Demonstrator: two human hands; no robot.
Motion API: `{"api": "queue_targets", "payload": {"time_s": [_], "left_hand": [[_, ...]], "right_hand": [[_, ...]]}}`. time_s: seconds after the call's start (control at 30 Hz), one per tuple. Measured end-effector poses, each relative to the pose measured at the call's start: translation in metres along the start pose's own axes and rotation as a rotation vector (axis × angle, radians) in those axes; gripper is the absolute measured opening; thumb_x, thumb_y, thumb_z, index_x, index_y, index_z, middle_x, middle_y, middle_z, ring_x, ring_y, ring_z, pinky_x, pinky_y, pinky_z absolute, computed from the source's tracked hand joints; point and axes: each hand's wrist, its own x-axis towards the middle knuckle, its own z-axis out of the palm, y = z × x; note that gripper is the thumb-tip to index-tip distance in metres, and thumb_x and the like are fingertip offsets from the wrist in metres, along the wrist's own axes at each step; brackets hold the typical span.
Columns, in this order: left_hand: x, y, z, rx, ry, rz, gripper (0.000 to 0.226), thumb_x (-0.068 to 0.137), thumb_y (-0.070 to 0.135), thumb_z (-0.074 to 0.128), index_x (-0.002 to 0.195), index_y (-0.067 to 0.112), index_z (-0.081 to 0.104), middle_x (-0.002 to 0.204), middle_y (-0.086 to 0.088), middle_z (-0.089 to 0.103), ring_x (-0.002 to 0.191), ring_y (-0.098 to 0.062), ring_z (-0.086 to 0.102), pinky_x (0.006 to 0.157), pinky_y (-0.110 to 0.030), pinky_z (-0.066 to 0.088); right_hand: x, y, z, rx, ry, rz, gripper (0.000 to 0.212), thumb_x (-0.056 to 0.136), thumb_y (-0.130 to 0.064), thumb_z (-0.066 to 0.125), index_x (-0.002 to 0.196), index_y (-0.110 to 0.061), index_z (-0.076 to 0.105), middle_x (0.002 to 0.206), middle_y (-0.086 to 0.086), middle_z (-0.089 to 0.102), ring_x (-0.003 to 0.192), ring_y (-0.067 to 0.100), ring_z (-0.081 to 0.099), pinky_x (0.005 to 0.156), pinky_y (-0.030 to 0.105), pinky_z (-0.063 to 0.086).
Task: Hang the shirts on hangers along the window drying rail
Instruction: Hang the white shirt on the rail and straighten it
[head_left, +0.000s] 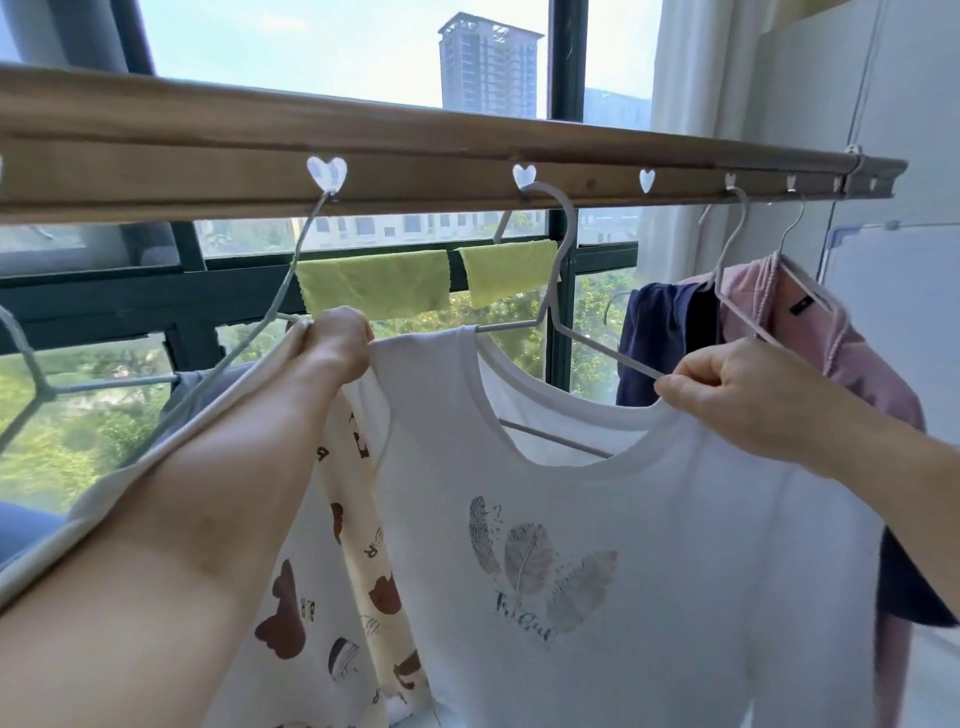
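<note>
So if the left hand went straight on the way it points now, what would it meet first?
Probably the yellow-green cloth on the window bar, just beyond the left hand gripping the white shirt; depth is unclear.

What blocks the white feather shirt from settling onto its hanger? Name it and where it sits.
Nothing visible does. The white hanger already hooks into a heart slot on the rail, its right arm runs out through the neckline, and the left hand and right hand grip the white shirt at its shoulders.
</note>
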Motion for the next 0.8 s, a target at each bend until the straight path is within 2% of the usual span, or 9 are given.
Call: {"api": "queue_targets", "payload": {"time_s": [0.13, 0.23, 0.37, 0.43, 0.5, 0.6, 0.7, 0.77, 0.8], "left_hand": [[0.007, -0.002, 0.001, -0.07, 0.007, -0.029, 0.035, 0.087, -0.003, 0.044, 0.114, 0.009, 0.061, 0.123, -0.012, 0.059, 0.114, -0.03, 0.054, 0.095, -0.035, 0.045], [0.003, 0.007, 0.0, -0.179, -0.07, 0.001, 0.031, 0.089, 0.006, 0.042, 0.114, 0.011, 0.06, 0.118, -0.011, 0.06, 0.109, -0.03, 0.055, 0.09, -0.034, 0.045], [-0.015, 0.011, 0.002, -0.437, -0.364, -0.054, 0.049, 0.086, 0.005, 0.037, 0.134, 0.012, 0.039, 0.104, -0.009, 0.055, 0.099, -0.028, 0.06, 0.089, -0.041, 0.054], [-0.024, 0.012, 0.002, -0.547, -0.491, -0.093, 0.045, 0.089, 0.003, 0.037, 0.133, 0.013, 0.037, 0.099, -0.004, 0.053, 0.102, -0.025, 0.057, 0.091, -0.039, 0.051], [-0.031, 0.015, 0.002, -0.57, -0.543, -0.112, 0.041, 0.09, 0.006, 0.038, 0.131, 0.008, 0.038, 0.107, -0.007, 0.054, 0.105, -0.025, 0.055, 0.087, -0.037, 0.049], [-0.033, 0.022, 0.005, -0.636, -0.478, -0.117, 0.038, 0.091, 0.014, 0.04, 0.129, 0.011, 0.033, 0.105, -0.006, 0.05, 0.103, -0.024, 0.052, 0.088, -0.038, 0.048], [-0.038, 0.037, -0.004, -0.787, -0.384, -0.119, 0.02, 0.094, 0.014, 0.036, 0.109, 0.021, 0.047, 0.094, -0.005, 0.046, 0.097, -0.025, 0.047, 0.095, -0.039, 0.044], [-0.038, 0.046, -0.012, -0.887, -0.3, -0.141, 0.023, 0.095, 0.014, 0.038, 0.107, 0.016, 0.057, 0.085, -0.004, 0.048, 0.094, -0.025, 0.048, 0.096, -0.041, 0.044], [-0.039, 0.051, -0.015, -0.914, -0.268, -0.147, 0.02, 0.095, 0.014, 0.039, 0.098, 0.01, 0.059, 0.083, -0.004, 0.05, 0.092, -0.024, 0.048, 0.095, -0.041, 0.045]], "right_hand": [[-0.003, -0.005, 0.007, 0.01, 0.004, 0.014, 0.036, 0.092, -0.031, 0.054, 0.074, 0.0, 0.062, 0.049, 0.0, 0.041, 0.047, 0.014, 0.037, 0.047, 0.026, 0.029], [-0.003, -0.012, 0.012, 0.009, 0.012, 0.019, 0.035, 0.092, -0.031, 0.053, 0.076, -0.002, 0.063, 0.052, 0.001, 0.044, 0.049, 0.015, 0.039, 0.047, 0.026, 0.031], [-0.004, -0.022, 0.018, 0.028, 0.025, 0.03, 0.038, 0.091, -0.032, 0.053, 0.081, 0.004, 0.062, 0.056, 0.004, 0.043, 0.051, 0.017, 0.038, 0.047, 0.027, 0.029], [-0.005, -0.025, 0.019, 0.068, 0.006, 0.033, 0.038, 0.091, -0.032, 0.054, 0.08, 0.004, 0.061, 0.056, 0.003, 0.041, 0.05, 0.017, 0.036, 0.047, 0.026, 0.028], [-0.007, -0.03, 0.021, 0.144, -0.044, 0.05, 0.035, 0.091, -0.032, 0.055, 0.078, 0.0, 0.062, 0.055, 0.001, 0.038, 0.05, 0.016, 0.034, 0.047, 0.025, 0.027], [-0.012, -0.037, 0.028, 0.275, -0.13, 0.066, 0.03, 0.091, -0.032, 0.056, 0.076, -0.006, 0.062, 0.057, 0.0, 0.036, 0.052, 0.015, 0.034, 0.05, 0.025, 0.026], [-0.016, -0.043, 0.041, 0.377, -0.208, 0.051, 0.03, 0.09, -0.036, 0.057, 0.082, -0.008, 0.066, 0.062, 0.003, 0.043, 0.059, 0.017, 0.039, 0.057, 0.028, 0.032], [-0.017, -0.047, 0.049, 0.409, -0.235, 0.04, 0.025, 0.089, -0.039, 0.057, 0.08, -0.017, 0.067, 0.062, 0.001, 0.048, 0.056, 0.015, 0.044, 0.056, 0.026, 0.036], [-0.017, -0.05, 0.052, 0.413, -0.234, 0.035, 0.025, 0.089, -0.039, 0.057, 0.079, -0.019, 0.067, 0.059, -0.002, 0.047, 0.052, 0.013, 0.042, 0.052, 0.023, 0.035]]}}
